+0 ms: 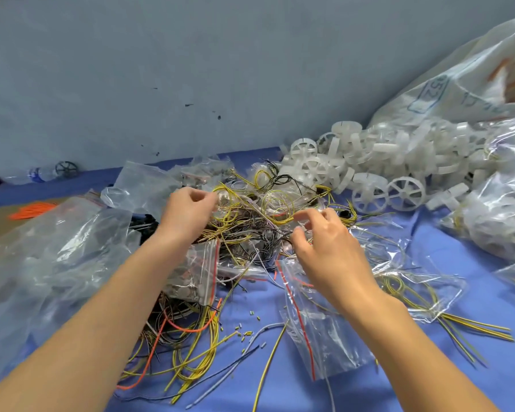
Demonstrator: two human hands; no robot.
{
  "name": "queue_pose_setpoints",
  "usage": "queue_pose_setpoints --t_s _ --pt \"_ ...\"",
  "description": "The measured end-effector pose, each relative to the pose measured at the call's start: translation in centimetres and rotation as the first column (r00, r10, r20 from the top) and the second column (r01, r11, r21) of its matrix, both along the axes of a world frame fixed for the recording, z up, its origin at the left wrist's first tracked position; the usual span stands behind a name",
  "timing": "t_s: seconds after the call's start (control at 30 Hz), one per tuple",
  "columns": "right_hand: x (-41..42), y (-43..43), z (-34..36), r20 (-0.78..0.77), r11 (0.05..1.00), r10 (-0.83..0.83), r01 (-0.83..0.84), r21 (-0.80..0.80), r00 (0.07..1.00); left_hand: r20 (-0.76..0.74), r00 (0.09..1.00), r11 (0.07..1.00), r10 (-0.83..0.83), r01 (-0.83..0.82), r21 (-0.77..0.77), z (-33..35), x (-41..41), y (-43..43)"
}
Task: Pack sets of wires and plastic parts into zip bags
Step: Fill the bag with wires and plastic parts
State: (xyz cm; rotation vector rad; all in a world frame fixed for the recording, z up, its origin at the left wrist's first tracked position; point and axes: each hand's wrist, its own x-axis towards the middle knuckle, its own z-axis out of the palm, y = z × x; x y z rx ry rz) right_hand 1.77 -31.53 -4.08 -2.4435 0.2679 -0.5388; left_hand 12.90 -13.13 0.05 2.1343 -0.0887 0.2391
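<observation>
Left hand [188,211], right hand [327,245], wire tangle [250,224]

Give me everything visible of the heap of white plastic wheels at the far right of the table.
The heap of white translucent plastic spoked wheels lies at the far right of the blue table cover, against the wall. Each wheel has a thick rim, thin spokes and a round hub. Two at the front stand on edge facing the camera; others lie tilted. Its right end is covered by crumpled clear plastic bags. Tangled yellow and black wires touch its left edge.
</observation>
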Motion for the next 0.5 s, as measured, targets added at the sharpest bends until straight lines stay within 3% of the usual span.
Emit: queue_pose_setpoints --t_s 0.07,0.13,0.2,0.37,0.5 --pt "0.1 0.3 0.1 0.044 1.000 0.002 -0.002 0.013 0.999 0.174 0.985 0.999 0.017 -0.025 0.043 0.3 -1.3 1.6" --pt "0.4 0.7 0.3 0.104 0.999 0.007 -0.010 0.034 0.995 0.385 0.922 0.972 0.032 -0.119 0.204 0.8 -2.4 2.8" --pt "0.9 1.2 0.6 0.165 0.995 0.030 -0.046 0.094 0.986 0.531 0.847 0.953 0.022 -0.180 0.246 1.8 -3.2 3.7" --pt "1.7 3.0 1.3 0.291 0.960 0.151 -0.210 0.186 0.945 0.660 0.749 0.926 -0.055 -0.210 0.315 4.3 -4.0 5.3" --pt "2.1 4.3 1.6 0.306 0.936 0.221 -0.290 0.201 0.926 0.723 0.689 0.888 -0.052 -0.300 0.349 5.4 -4.2 6.8"
